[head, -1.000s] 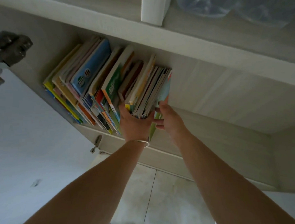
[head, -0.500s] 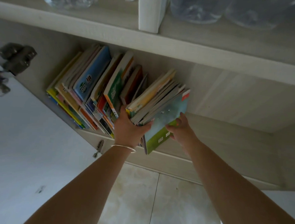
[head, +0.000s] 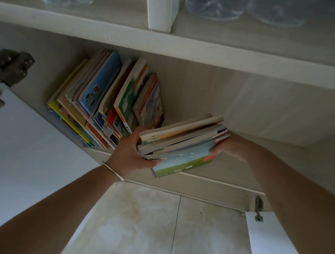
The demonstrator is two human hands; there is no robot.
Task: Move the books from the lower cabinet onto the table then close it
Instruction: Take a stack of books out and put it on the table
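Left hand (head: 131, 154) clamps the near-left end of a bundle of thin books (head: 181, 142), thumb under, fingers wrapped over the spines; right hand (head: 229, 146) grips the far-right end, fingertips curled onto the lowest cover, the rest hidden behind the bundle.

Bundle lies tipped nearly flat between the two hands, long axis running from about 8 o'clock to 2 o'clock; the bottom book, green and pale blue, slips out lower toward 6 o'clock, edge overhanging the cabinet sill (head: 208, 180).

Bundle sits at the mouth of the lower cabinet, clear of the standing row of books (head: 106, 103), which leans toward 11 o'clock just left of the left hand.

Judgement: the pull comes straight back toward 6 o'clock; both hands equally near, one per end; loose bottom book likeliest to slide free.

Open door (head: 27, 149) hangs at 9 o'clock; table not in view; much of the task remains.
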